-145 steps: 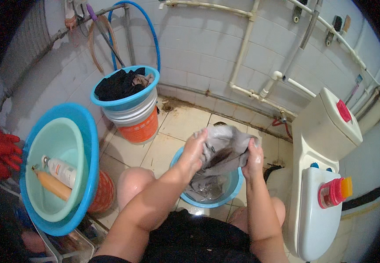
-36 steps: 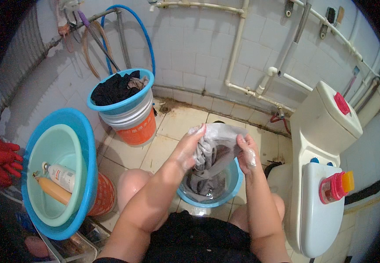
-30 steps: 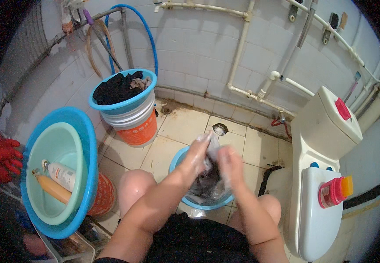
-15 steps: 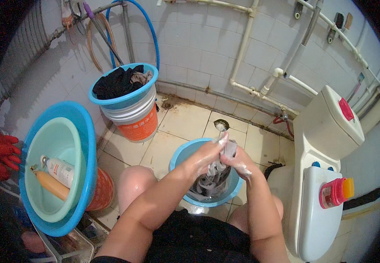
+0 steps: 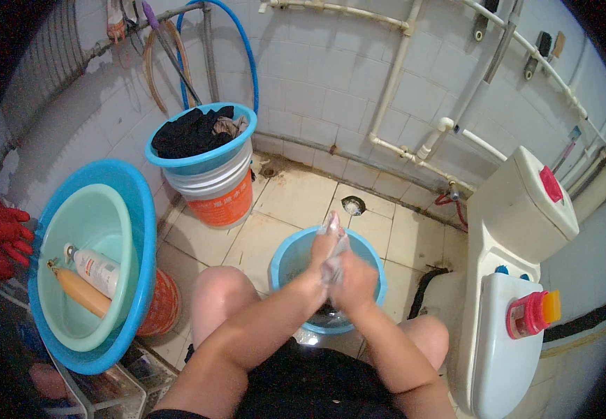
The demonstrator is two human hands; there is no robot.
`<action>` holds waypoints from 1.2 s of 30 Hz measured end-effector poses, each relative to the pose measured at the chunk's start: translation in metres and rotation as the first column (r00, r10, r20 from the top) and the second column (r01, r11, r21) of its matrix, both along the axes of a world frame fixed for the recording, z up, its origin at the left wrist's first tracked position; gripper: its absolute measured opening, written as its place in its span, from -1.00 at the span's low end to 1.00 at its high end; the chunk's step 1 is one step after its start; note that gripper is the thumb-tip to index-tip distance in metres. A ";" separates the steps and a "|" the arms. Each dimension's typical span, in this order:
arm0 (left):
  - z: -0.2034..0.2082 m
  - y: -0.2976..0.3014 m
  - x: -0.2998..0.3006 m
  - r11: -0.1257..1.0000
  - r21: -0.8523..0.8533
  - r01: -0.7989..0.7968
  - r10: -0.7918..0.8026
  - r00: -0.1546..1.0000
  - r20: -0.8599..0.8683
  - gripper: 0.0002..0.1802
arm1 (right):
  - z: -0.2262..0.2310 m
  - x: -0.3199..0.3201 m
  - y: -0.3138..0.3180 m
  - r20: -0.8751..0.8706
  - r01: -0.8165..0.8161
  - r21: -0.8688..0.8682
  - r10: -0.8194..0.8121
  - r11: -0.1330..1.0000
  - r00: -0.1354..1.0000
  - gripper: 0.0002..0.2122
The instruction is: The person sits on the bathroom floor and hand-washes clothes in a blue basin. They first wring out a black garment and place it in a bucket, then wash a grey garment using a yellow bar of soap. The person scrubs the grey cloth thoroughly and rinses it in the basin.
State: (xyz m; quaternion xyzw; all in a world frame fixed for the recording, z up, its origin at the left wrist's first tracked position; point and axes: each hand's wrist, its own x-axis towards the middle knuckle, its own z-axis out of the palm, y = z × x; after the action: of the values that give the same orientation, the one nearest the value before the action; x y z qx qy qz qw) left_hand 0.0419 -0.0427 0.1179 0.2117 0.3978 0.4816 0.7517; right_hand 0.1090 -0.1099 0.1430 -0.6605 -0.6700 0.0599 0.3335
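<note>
Both hands are pressed together over a light-blue basin (image 5: 285, 260) on the floor between my knees. Between them is a wet, soapy grey cloth (image 5: 333, 268), mostly covered by the fingers. My left hand (image 5: 322, 253) is on the left side of it, thumb pointing up and suds on the skin. From the right, my right hand (image 5: 356, 281) wraps round the cloth with bent fingers. Dark water or fabric shows low in the basin, largely hidden by my hands and wrists.
At left, a pale-green basin (image 5: 53, 230) with two bottles sits inside a larger blue basin (image 5: 145, 244). Dark clothes (image 5: 191, 134) fill a basin on a white bucket (image 5: 208, 174) behind. A toilet (image 5: 509, 356) stands at right, a red jar (image 5: 524, 315) on its lid. Beyond is a floor drain (image 5: 353, 205).
My hands have moved slightly left and toward me, and turned so the right hand now covers more of the cloth. Less cloth hangs visibly below them.
</note>
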 end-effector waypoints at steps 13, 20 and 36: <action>0.028 0.007 -0.003 0.990 -0.020 0.139 -0.139 0.990 0.001 -0.60 | -0.005 0.034 0.021 -0.690 -0.273 -0.127 0.112 0.954 0.715 -0.51; 0.029 0.017 -0.020 0.733 0.223 0.643 -0.407 0.677 -0.613 -0.68 | -0.003 0.077 0.027 -0.776 0.036 -0.152 -0.142 0.988 0.615 -0.76; 0.020 0.015 -0.013 0.938 0.313 0.152 -0.189 0.978 0.092 -0.69 | 0.020 0.085 0.017 -0.897 0.115 0.010 -0.042 0.993 0.440 -0.77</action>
State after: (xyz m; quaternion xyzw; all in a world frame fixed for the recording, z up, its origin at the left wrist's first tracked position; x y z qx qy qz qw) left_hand 0.0289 -0.0278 0.1379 0.3291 0.2529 0.4820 0.7717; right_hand 0.1945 -0.0927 0.1631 -0.5477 -0.3637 0.3602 0.6618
